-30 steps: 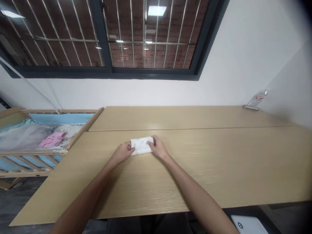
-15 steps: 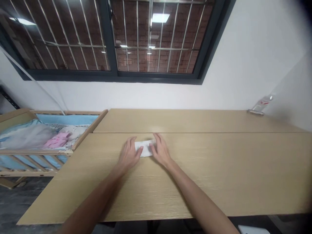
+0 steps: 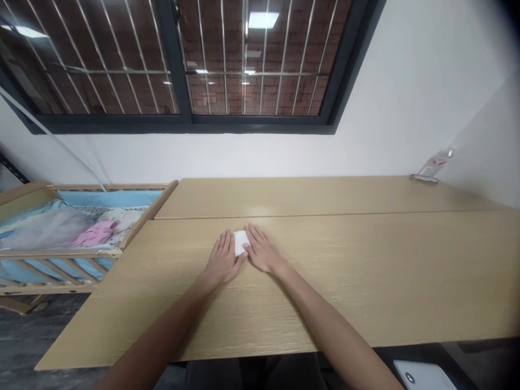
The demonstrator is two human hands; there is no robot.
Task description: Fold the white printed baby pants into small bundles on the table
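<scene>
A small white flat piece, like a folded tissue or cloth (image 3: 241, 242), lies on the wooden table (image 3: 365, 271). Only its middle shows; both ends are under or behind my hands. My left hand (image 3: 223, 261) rests flat on its left side, fingers stretched out and pointing away from me. On the right side, my right hand (image 3: 262, 251) also lies flat with its fingers extended. The two thumbs come close together at the near edge of the white piece.
A seam crosses the table towards the back. At the far right corner a clear bottle (image 3: 436, 164) leans by the wall. To the left stands a wooden cot (image 3: 117, 253) with blue and pink bedding. A white phone-like device (image 3: 424, 375) sits below the near right edge.
My hands have come down flat from a raised, curved-finger hold and covered more of the white piece's sides. Less of it shows. The view has shifted slightly.
</scene>
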